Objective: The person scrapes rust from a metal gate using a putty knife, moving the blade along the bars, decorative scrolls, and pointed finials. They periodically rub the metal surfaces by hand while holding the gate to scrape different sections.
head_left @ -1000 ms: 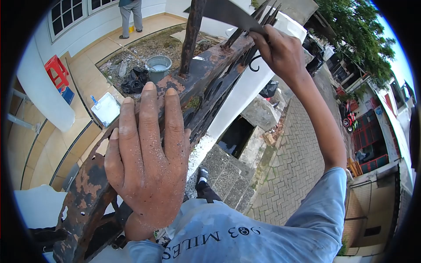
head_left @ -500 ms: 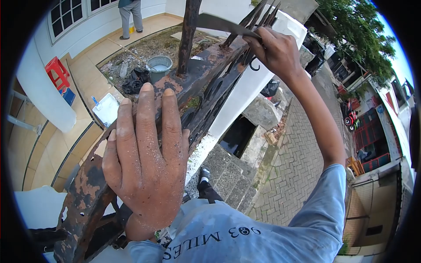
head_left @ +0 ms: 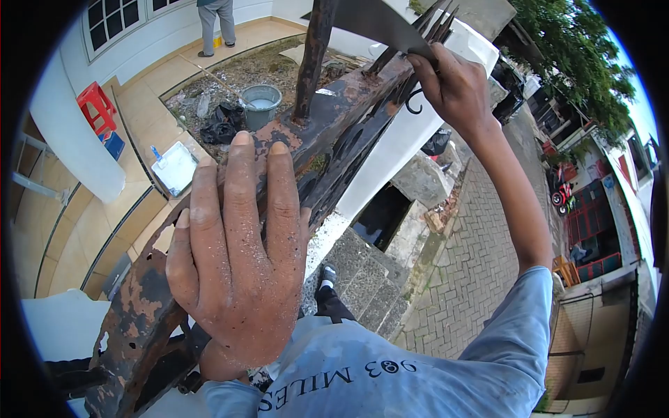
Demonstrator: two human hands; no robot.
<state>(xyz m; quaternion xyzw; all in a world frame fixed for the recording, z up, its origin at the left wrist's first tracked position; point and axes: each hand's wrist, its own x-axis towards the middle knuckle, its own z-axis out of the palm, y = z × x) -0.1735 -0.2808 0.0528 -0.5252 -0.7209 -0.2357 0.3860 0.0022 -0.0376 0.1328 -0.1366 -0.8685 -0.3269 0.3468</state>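
Rust and flaked paint cover the top rail of the iron fence [head_left: 327,118] that I am looking down on. My left hand [head_left: 237,258] lies flat on that rail, fingers stretched out along it, the grip spread wide and holding nothing. My right hand [head_left: 456,87] is raised farther along the fence, near the spiked bars [head_left: 428,24], its grip closed around the handle end of a flat scraper blade [head_left: 376,21], which angles up and left above the rail. Below, in the yard, a grey bucket [head_left: 261,104] stands beside a black bag [head_left: 224,125], with a white paint tray [head_left: 174,167] on the tiles and a red stool [head_left: 97,108] near the wall.
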